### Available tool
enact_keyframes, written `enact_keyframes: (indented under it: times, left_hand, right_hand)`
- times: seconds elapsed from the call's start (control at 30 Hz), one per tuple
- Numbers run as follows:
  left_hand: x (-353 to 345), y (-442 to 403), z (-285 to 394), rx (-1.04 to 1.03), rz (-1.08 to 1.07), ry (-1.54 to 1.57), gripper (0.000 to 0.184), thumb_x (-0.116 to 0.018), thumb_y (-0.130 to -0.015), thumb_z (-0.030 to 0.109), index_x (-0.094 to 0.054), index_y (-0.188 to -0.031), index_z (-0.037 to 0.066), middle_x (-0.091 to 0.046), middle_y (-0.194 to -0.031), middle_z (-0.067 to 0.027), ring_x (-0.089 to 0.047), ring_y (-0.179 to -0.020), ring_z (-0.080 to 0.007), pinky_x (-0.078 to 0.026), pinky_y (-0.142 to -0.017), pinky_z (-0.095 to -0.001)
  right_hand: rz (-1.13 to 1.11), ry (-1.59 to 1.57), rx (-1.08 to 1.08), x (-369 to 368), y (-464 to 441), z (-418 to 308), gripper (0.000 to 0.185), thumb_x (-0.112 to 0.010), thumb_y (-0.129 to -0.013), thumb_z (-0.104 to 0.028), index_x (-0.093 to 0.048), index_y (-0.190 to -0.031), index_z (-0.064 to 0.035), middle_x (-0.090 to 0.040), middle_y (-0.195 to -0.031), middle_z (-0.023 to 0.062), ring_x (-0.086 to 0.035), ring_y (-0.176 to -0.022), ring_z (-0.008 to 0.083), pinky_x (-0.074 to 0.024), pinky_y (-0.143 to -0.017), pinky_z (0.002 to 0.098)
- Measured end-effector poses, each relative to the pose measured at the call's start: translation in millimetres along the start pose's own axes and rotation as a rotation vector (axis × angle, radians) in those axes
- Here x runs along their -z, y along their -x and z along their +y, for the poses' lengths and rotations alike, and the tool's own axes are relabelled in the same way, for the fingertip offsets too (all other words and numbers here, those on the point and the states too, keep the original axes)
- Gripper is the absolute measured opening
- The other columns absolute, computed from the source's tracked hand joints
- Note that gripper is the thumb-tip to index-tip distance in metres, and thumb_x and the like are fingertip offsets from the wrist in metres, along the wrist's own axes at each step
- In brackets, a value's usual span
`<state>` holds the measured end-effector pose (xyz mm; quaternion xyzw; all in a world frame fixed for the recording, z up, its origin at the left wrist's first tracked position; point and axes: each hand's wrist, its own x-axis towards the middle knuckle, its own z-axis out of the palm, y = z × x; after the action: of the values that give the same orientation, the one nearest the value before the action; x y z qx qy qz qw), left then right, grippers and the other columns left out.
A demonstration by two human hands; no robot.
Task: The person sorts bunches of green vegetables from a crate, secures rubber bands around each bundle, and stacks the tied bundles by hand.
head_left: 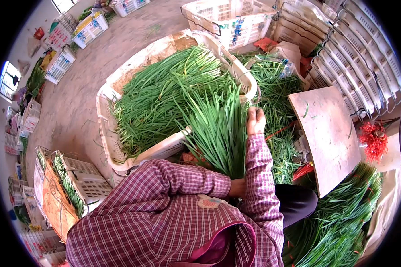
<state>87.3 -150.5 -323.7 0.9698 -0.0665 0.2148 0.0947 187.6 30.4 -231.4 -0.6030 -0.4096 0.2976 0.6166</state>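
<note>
A bunch of long green leafy stalks (pixel 218 129) stands upright in front of my body, its leaf tips fanned toward the crate. My right hand (pixel 255 119) is at the bunch's right edge with its fingers curled; what is between them is too small to tell. Low down at the bunch's base, my left hand (pixel 237 188) shows only in part, its fingers hidden behind the right sleeve and the stalks. Just beyond, a large white crate (pixel 107 120) holds a heap of the same green stalks (pixel 165 98).
On the right lie a tilted board (pixel 327 133), a bundle of red ties (pixel 373 135) and bunched greens (pixel 343 222). Stacked white crates (pixel 352 58) rise behind. Loose greens (pixel 276 89) cover the floor beside the crate. At left stands another filled crate (pixel 87 182).
</note>
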Motion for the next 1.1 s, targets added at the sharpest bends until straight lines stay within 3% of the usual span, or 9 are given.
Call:
enact_keyframes:
  times: [0.17, 0.3, 0.47, 0.6, 0.7, 0.77, 0.87, 0.97, 1.1]
  left_hand:
    - [40.5, -16.9, -2.3, -0.062, -0.644, 0.126, 0.009, -0.055, -0.078, 0.023, -0.062, -0.079, 0.016, -0.056, -0.083, -0.0002, -0.051, -0.084, -0.0198, -0.039, -0.089, -0.0441]
    - [15.6, -5.5, 6.2, -0.036, -0.174, -0.08, 0.017, -0.056, -0.079, 0.024, -0.05, -0.064, 0.019, -0.04, -0.066, 0.0026, -0.043, -0.07, -0.0183, -0.036, -0.078, -0.0425]
    - [-60.5, 32.8, 4.2, -0.07, -0.093, 0.022, 0.021, -0.054, -0.086, 0.033, -0.067, -0.091, 0.017, -0.061, -0.095, -0.0009, -0.051, -0.105, -0.0248, -0.03, -0.105, -0.0531]
    - [-39.2, 20.2, 8.3, 0.036, -0.146, 0.226, 0.052, -0.053, -0.087, 0.034, -0.048, -0.135, 0.013, -0.032, -0.149, -0.0081, -0.021, -0.14, -0.0305, -0.013, -0.115, -0.0549]
    - [-24.2, 10.5, 7.8, 0.026, 0.119, 0.013, 0.025, -0.055, -0.081, 0.025, -0.061, -0.103, 0.014, -0.052, -0.122, -0.0027, -0.04, -0.122, -0.0253, -0.022, -0.113, -0.0519]
    - [33.2, -17.3, 4.3, 0.145, -0.724, 0.332, 0.055, -0.052, -0.088, 0.024, -0.04, -0.141, 0.01, -0.018, -0.154, -0.0082, -0.011, -0.142, -0.0306, -0.006, -0.117, -0.0511]
    - [30.7, -6.4, 1.2, 0.066, -0.522, 0.301, 0.057, -0.053, -0.085, 0.019, -0.04, -0.14, 0.011, -0.017, -0.155, -0.0086, -0.012, -0.142, -0.0304, -0.007, -0.117, -0.0504]
    - [28.5, -5.3, 1.8, -0.035, 0.006, 0.019, 0.011, -0.06, -0.068, 0.024, -0.058, -0.072, 0.014, -0.058, -0.074, 0.0017, -0.057, -0.085, -0.0183, -0.042, -0.089, -0.0394]
    - [54.6, -21.2, 6.2, -0.013, -0.126, -0.105, 0.016, -0.062, -0.066, 0.024, -0.051, -0.065, 0.014, -0.05, -0.059, 0.0018, -0.053, -0.065, -0.0143, -0.039, -0.065, -0.0328]
  right_hand:
    - [0.039, 0.018, 0.096, 6.8, -39.6, -60.2, 0.014, -0.06, -0.09, -0.016, -0.057, -0.096, -0.0043, -0.058, -0.074, 0.0013, -0.053, -0.06, 0.0107, -0.0463, -0.055, 0.0251]
    - [-0.087, 0.602, 0.248, 10.8, -42.4, -85.8, 0.023, -0.068, -0.081, -0.013, -0.065, -0.103, -0.0165, -0.061, -0.098, 0.0078, -0.059, -0.091, 0.0243, -0.0486, -0.082, 0.0362]
    - [-0.27, 0.693, 0.174, -17.5, -41.1, -100.6, 0.023, -0.069, -0.081, -0.035, -0.07, -0.098, -0.0197, -0.058, -0.1, 0.0107, -0.056, -0.102, 0.0286, -0.0462, -0.09, 0.0396]
    - [-0.232, 0.878, 0.224, -36.1, -44.0, -87.9, 0.027, -0.071, -0.077, -0.041, -0.07, -0.095, -0.0215, -0.057, -0.11, 0.0138, -0.051, -0.11, 0.0334, -0.0432, -0.095, 0.0429]
    - [-0.314, 0.805, 0.213, -43.3, -48.1, -87.3, 0.023, -0.07, -0.076, -0.032, -0.07, -0.092, -0.0161, -0.059, -0.105, 0.0148, -0.053, -0.104, 0.0356, -0.0427, -0.093, 0.0428]
    - [-0.271, 0.766, 0.323, -49.6, -50.2, -74.3, 0.021, -0.069, -0.076, -0.028, -0.069, -0.091, -0.0128, -0.059, -0.101, 0.0147, -0.054, -0.101, 0.0358, -0.0424, -0.092, 0.0429]
    - [-0.069, 0.678, 0.59, -50.8, -53.6, -70.9, 0.016, -0.064, -0.077, -0.018, -0.065, -0.09, -0.0079, -0.058, -0.092, 0.0135, -0.056, -0.089, 0.0336, -0.043, -0.083, 0.0433]
    - [0.101, 0.597, 0.724, -25.1, -67.0, -88.8, 0.014, -0.065, -0.078, -0.016, -0.062, -0.09, -0.0094, -0.059, -0.093, 0.0109, -0.057, -0.086, 0.0313, -0.0462, -0.077, 0.0424]
    - [0.152, 0.596, 0.461, 31.2, -83.1, -137.4, 0.029, -0.056, -0.09, -0.038, -0.064, -0.086, -0.0106, -0.064, -0.104, 0.0075, -0.059, -0.097, 0.0258, -0.0488, -0.082, 0.0388]
